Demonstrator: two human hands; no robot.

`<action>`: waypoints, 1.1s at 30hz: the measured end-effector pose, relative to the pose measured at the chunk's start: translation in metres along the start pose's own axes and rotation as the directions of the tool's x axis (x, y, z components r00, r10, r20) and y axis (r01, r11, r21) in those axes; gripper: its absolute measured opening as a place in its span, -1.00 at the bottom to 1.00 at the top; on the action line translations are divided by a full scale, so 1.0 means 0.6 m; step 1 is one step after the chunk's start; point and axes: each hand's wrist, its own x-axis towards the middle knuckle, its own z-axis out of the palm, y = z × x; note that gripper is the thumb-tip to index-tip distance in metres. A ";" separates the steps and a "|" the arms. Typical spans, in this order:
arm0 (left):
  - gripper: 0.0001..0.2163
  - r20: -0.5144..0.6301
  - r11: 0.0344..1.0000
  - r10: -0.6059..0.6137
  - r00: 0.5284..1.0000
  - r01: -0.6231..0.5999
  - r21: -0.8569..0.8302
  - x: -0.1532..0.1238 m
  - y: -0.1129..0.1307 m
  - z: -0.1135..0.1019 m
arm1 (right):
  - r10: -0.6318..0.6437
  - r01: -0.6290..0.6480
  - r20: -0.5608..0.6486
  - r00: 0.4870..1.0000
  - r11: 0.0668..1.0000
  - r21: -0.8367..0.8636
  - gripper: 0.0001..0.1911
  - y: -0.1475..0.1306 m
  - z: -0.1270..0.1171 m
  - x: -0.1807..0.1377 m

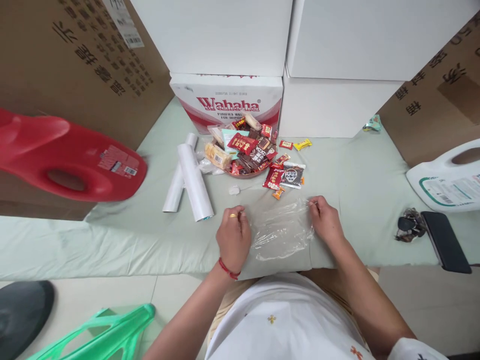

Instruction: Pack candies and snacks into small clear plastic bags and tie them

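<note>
A clear plastic bag (279, 232) is stretched between my two hands, low over the front part of the cloth-covered table. My left hand (234, 235) pinches its left edge, fingers closed. At the opposite edge, my right hand (325, 219) has a corner of the film between closed fingertips. Beyond the bag, a bowl (247, 175) is heaped with wrapped snacks and candies (243, 145). Several more packets, including a black one (293, 175) and a red one (273, 177), lie right of the bowl. A small crumpled white piece (234, 190) rests in front of it.
Two white rolls (195, 182) lie crossed on the left, near a red jug (75, 160). White boxes and a Wahaha carton (228, 102) stand at the back. On the right are a white jug (446, 177), keys (410, 225) and a phone (446, 242). A green stool (108, 332) stands below.
</note>
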 end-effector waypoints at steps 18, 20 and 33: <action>-0.47 0.560 0.816 0.425 0.711 -0.569 0.104 -0.036 0.010 0.082 | -0.008 -0.077 0.265 0.964 0.948 0.309 -0.34 0.001 -0.018 0.022; -0.31 0.565 0.815 0.414 0.714 -0.567 0.119 -0.039 0.005 0.074 | 0.025 -0.185 0.398 0.917 0.911 0.368 -0.26 0.007 -0.027 0.005; 0.06 0.600 0.799 0.411 0.686 -0.588 0.125 -0.028 -0.019 0.067 | 0.127 -0.126 0.017 0.992 0.991 -0.054 -0.60 0.070 -0.112 0.010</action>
